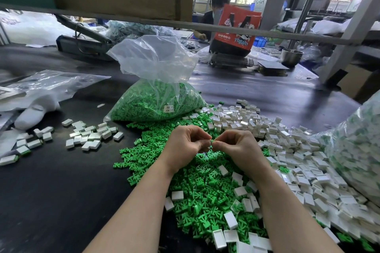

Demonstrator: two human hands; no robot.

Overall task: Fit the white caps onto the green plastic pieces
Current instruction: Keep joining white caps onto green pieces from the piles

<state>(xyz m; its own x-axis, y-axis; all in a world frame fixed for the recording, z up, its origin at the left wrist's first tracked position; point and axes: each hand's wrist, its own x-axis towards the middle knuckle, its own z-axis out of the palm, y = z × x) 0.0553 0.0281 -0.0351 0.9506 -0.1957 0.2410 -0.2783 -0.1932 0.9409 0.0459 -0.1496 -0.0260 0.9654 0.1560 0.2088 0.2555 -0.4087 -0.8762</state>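
Note:
My left hand [185, 146] and my right hand [236, 148] meet fingertip to fingertip above a heap of loose green plastic pieces [197, 195]. Between the fingers they pinch one small piece [210, 146] that shows white and green; most of it is hidden by the fingers. A large pile of white caps [294, 150] spreads to the right of my hands. Several white caps also lie scattered on the green heap. A group of capped pieces [90, 135] lies on the dark table at the left.
A clear bag of green pieces [156, 98] stands behind the heap. Another full clear bag [357, 150] sits at the right edge. Plastic sheets and a white glove [35, 111] lie at the left. Across the table a person sits behind an orange bag [236, 26].

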